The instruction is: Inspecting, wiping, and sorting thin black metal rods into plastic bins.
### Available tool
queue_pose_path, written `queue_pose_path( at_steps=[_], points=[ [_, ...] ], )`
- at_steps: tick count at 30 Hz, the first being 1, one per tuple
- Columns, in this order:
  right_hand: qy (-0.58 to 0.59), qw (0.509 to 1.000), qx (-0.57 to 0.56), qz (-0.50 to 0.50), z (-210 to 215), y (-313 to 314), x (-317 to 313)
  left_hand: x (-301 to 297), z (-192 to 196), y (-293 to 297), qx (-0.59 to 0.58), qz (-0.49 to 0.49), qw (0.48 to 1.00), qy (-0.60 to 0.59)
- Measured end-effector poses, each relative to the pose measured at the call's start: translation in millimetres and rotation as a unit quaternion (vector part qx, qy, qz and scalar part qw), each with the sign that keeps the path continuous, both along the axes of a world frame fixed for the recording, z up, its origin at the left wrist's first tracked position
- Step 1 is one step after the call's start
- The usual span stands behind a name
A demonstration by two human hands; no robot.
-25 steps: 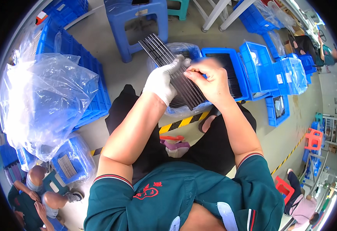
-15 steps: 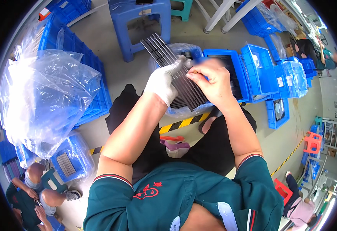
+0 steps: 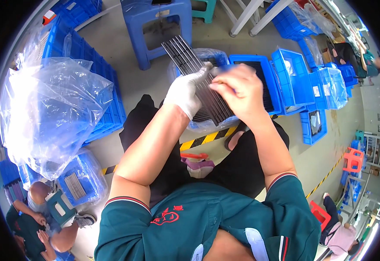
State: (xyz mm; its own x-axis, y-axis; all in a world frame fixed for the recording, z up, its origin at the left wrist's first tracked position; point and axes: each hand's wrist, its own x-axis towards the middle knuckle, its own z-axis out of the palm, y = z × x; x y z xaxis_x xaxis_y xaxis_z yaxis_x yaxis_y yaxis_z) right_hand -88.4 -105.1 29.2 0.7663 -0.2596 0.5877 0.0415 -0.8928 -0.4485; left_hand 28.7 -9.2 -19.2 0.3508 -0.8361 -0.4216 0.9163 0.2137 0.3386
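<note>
My left hand (image 3: 182,94), in a white glove, is closed around a flat bundle of thin dark rods (image 3: 182,53). The bundle slants from upper left to lower right, above a plastic-lined blue bin (image 3: 216,55). Bare and bent at the fingers, my right hand (image 3: 240,90) is at the bundle's right side in a pinch. Something blurred and bluish-grey (image 3: 224,68) shows by its fingers. Motion and the fingers hide what that is.
Right of the lined bin stands a blue tray (image 3: 277,89) of dark rods, with more blue bins (image 3: 290,78) beyond. A blue stool (image 3: 157,17) is ahead. Plastic-covered blue crates (image 3: 105,82) stand at left. A co-worker (image 3: 29,226) sits lower left.
My right hand has shifted slightly at the rods, its fingers now more curled and blurred. The bundle's upper end has moved a little up and right, still in my left hand.
</note>
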Motion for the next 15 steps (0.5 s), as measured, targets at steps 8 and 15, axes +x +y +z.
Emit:
queue_pose_path(
  at_steps=[8, 15],
  points=[
    [0.046, 0.994, 0.095, 0.001, -9.0, -3.0, 2.8, 0.1, 9.1, 0.1, 0.026, 0.005, 0.999, 0.034],
    [0.032, 0.995, -0.090, 0.017, -6.1, 4.2, 2.6, 2.6, -2.0, 0.0, 0.015, 0.009, 1.000, 0.001]
  ],
)
